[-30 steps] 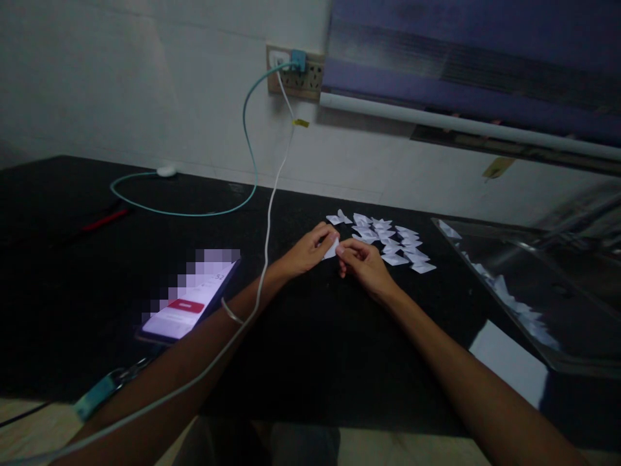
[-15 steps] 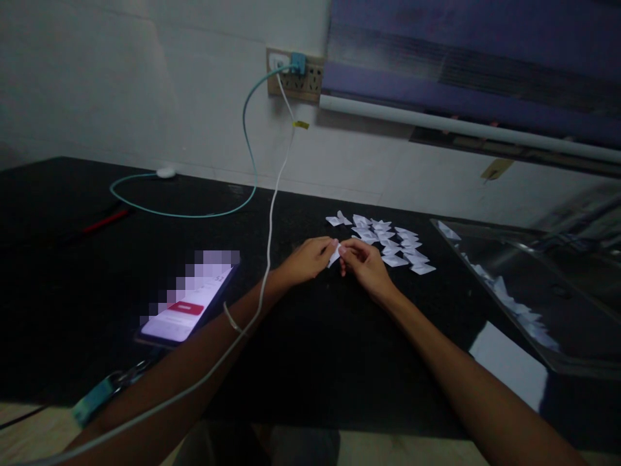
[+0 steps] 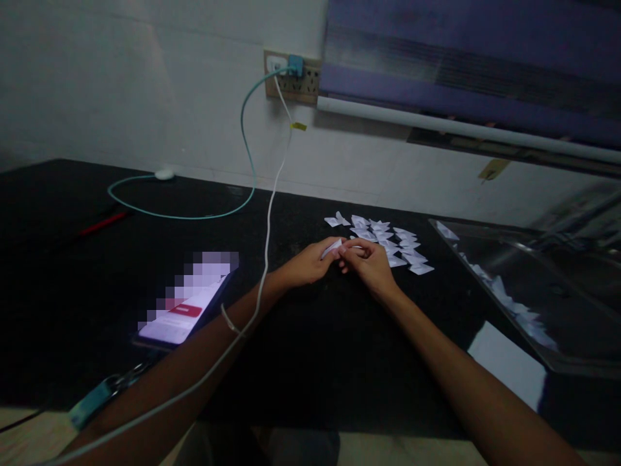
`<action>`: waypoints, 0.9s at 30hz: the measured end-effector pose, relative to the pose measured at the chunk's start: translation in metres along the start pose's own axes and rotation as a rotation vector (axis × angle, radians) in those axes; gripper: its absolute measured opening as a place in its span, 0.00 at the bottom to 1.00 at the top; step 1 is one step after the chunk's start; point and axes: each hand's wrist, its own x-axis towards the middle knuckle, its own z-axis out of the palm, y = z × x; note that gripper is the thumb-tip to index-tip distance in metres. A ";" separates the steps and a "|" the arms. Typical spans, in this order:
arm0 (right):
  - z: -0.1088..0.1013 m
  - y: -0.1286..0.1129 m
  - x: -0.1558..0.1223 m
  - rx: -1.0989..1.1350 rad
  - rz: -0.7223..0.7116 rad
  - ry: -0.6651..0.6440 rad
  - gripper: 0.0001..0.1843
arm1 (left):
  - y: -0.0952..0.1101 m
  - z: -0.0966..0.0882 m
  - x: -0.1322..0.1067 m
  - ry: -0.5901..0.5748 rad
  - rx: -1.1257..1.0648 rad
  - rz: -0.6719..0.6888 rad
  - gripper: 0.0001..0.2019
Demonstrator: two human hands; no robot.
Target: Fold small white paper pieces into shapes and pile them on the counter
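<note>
Between my two hands is a small piece of folded white paper (image 3: 332,247), above the dark countertop. My left hand (image 3: 313,261) is closed on it, with thumb and fingers around its lower edge. From the right, my right hand (image 3: 366,263) pinches at the same paper, its fingertips meeting my left thumb. Just behind my hands lie several folded white paper boats (image 3: 408,244) in rough rows. The paper's lower part is hidden by my fingers.
A lit phone (image 3: 187,304) with a teal strap (image 3: 92,401) lies left. A white cable (image 3: 268,239) runs across my left forearm. At right are white paper sheets (image 3: 509,366) and a metal sink (image 3: 557,291) with folded papers (image 3: 517,307) along its edge. A teal cable (image 3: 194,217) curls behind.
The folded paper has turned in my fingers and now lies more over my left hand, tilted flatter. Both hands stay together in nearly the same place.
</note>
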 end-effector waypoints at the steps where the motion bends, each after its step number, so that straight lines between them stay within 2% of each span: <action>1: 0.000 0.000 0.000 0.004 0.012 -0.008 0.18 | 0.000 0.000 0.000 0.019 -0.008 -0.008 0.19; 4: 0.001 -0.001 -0.001 0.015 0.025 -0.039 0.17 | 0.001 0.002 0.001 0.037 -0.026 -0.016 0.18; 10: 0.005 -0.003 -0.003 0.059 0.017 -0.036 0.13 | 0.000 0.003 0.002 0.003 -0.077 0.025 0.18; 27: 0.009 -0.008 -0.007 -0.017 -0.009 0.021 0.17 | -0.006 0.001 0.004 -0.016 -0.137 0.050 0.24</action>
